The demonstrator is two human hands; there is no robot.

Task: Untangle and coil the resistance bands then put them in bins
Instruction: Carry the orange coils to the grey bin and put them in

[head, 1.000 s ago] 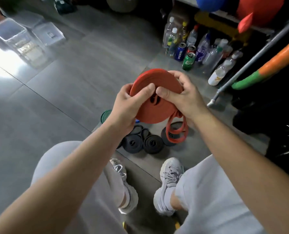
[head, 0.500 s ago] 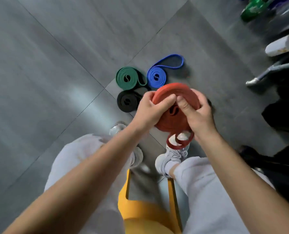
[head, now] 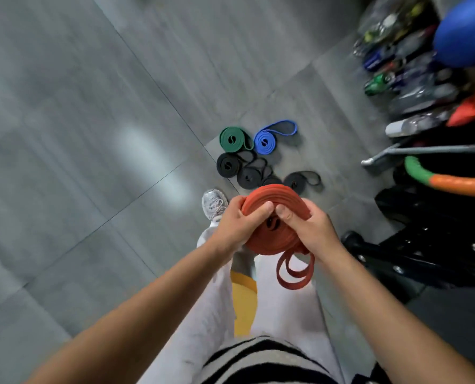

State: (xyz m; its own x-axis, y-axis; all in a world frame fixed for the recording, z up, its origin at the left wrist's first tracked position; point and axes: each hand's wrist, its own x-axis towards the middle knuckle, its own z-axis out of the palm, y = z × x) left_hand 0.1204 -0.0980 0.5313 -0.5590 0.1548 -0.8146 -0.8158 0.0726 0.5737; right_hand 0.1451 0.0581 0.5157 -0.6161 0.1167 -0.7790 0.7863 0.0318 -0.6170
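Head view: left hand (head: 239, 220) and right hand (head: 305, 228) both clasp the red band (head: 272, 194), a near-complete coil, thumbs pressed on its face. A loose tail (head: 294, 275) hangs just below it, and the green coil (head: 232, 139), blue coil (head: 265, 141) and black coils (head: 228, 164) lie on the floor beyond it. Step judged: coiling; the next move calls for winding in the tail under steady pressure, then binning, with no bin in view.
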